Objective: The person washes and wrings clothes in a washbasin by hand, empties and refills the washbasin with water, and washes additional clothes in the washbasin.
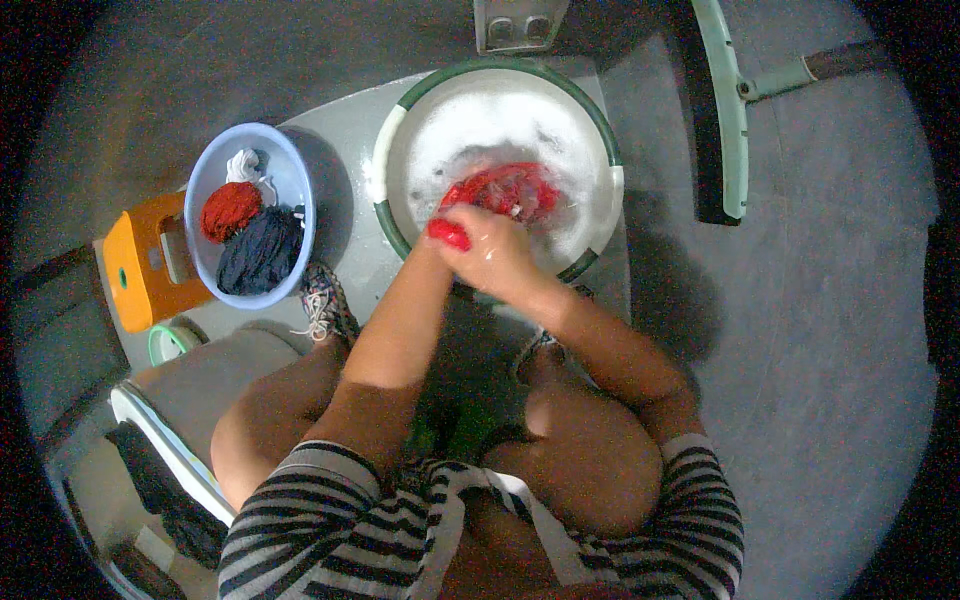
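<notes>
A wet red cloth [510, 190] lies bunched in the soapy water of a round basin [384, 205] with a green and white rim. My right hand [497, 252] is closed in a fist over the near side of the basin, and a bit of the red cloth pokes out of it above my left wrist. Close against it is my left hand [436, 250], also at the cloth; its fingers are hidden behind the right hand and the fabric. Suds stick to the right hand, and white foam [470, 120] covers the far part of the water.
To the left stands a light blue tub [193, 210] with dark, rust-red and white cloths. Beside it are an orange plastic stool [140, 275] and a small green-rimmed bowl [172, 343]. A pale green floor squeegee [733, 130] is at the far right, a grey box-like fixture [520, 28] beyond the basin.
</notes>
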Demonstrator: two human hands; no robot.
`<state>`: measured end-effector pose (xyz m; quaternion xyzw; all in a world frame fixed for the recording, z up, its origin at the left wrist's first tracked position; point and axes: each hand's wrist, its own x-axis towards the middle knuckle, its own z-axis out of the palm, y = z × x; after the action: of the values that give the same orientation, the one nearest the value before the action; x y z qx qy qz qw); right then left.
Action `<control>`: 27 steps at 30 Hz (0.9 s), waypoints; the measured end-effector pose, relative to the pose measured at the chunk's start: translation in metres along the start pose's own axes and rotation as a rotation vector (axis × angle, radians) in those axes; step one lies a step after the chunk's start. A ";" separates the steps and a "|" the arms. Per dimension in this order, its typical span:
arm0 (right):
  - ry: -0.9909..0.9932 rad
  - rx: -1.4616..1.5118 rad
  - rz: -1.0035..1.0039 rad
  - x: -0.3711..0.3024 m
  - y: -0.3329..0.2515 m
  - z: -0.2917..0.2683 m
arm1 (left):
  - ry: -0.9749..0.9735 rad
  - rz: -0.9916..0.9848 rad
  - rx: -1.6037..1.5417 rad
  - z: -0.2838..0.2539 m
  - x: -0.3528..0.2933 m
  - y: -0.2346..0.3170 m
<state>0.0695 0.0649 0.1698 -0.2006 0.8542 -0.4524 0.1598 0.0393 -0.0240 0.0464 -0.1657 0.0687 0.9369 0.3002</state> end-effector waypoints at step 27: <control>0.013 -0.100 -0.046 0.032 0.016 0.007 | 0.304 0.147 1.393 -0.082 -0.010 0.028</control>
<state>0.0418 0.0528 0.1495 -0.2250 0.8718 -0.4141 0.1334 0.0526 -0.0714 -0.0262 -0.0592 0.7030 0.6594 0.2596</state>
